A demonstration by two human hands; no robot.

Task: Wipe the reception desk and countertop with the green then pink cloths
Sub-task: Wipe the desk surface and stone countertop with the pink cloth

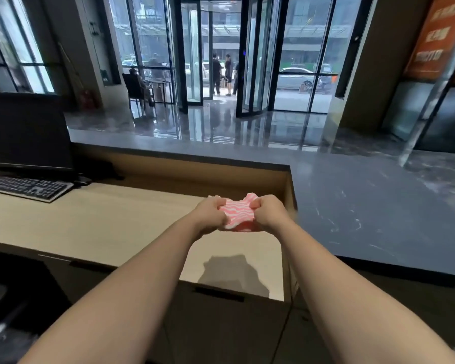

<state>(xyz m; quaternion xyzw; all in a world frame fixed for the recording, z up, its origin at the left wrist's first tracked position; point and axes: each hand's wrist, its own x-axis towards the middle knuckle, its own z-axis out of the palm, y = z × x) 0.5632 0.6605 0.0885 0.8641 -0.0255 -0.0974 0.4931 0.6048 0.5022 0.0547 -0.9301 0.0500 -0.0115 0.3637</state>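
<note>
A pink cloth with white wavy stripes point(238, 214) is bunched between both hands, held just above the right end of the light wooden desk point(111, 219). My left hand point(208, 214) grips its left side and my right hand point(269, 210) grips its right side, fingers curled tight. The dark marble countertop point(365, 206) runs along the back and widens to the right of the hands. No green cloth is in view.
A black keyboard point(28, 187) and a dark monitor point(26, 132) stand at the desk's left end. A raised wooden wall point(195, 169) separates desk from countertop. Drawers with dark handles point(218, 294) sit below the desk. People stand by the glass doors beyond.
</note>
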